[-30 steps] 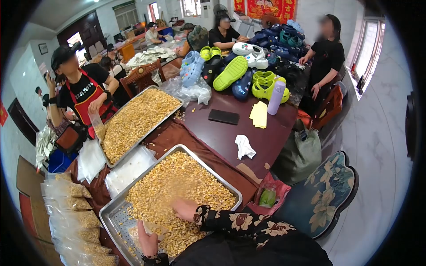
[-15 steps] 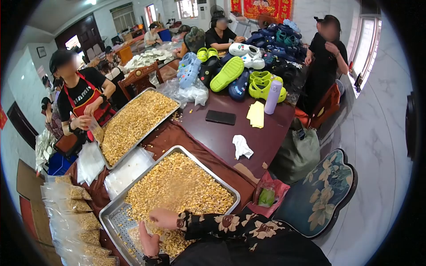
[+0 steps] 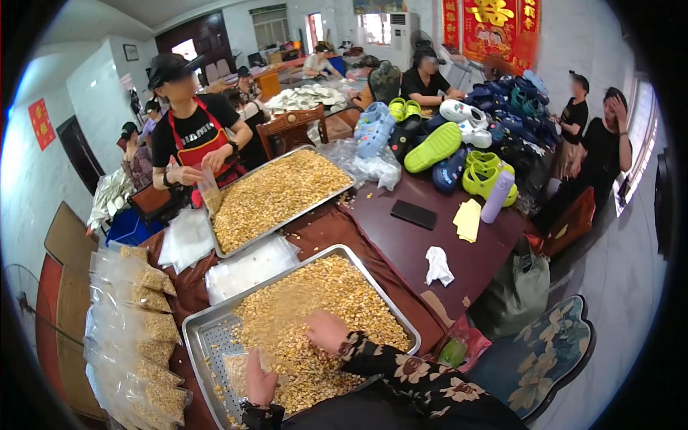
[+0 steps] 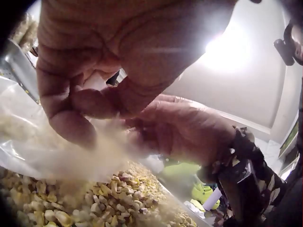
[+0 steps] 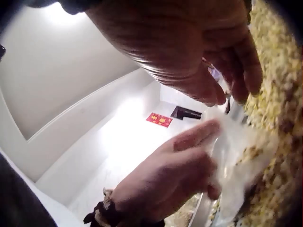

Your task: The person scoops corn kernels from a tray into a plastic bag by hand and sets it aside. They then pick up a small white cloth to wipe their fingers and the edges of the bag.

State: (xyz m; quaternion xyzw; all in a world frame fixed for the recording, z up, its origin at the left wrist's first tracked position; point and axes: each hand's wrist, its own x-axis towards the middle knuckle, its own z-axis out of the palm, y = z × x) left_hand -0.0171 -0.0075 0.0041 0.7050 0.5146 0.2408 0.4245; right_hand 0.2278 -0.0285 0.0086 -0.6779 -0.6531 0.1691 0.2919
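Note:
My left hand (image 3: 261, 381) pinches the mouth of a clear plastic bag (image 5: 239, 163) between thumb and fingers, low over the near metal tray (image 3: 199, 337). Some kernels lie inside the bag. Loose yellow and white corn kernels (image 3: 351, 297) fill most of that tray. My right hand (image 3: 327, 330) reaches down to the kernels, just right of the bag. In the right wrist view its fingers (image 5: 246, 66) hang bent and loose near the bag's mouth, with nothing visible between them. A blur hides part of the kernels ahead of the hands.
Filled bags (image 3: 136, 315) stand in a row at left. Flat plastic bags (image 3: 251, 269) lie between the near tray and a second kernel tray (image 3: 279, 190), where a person in a red apron holds a bag. Clogs (image 3: 433, 147), a phone (image 3: 413, 214) and a purple bottle (image 3: 497, 196) are on the table.
The head view has swung left, shifting the scene rightward. My right hand went from the kernels to beside my left hand, then back out to the kernels. My left hand keeps the bag.

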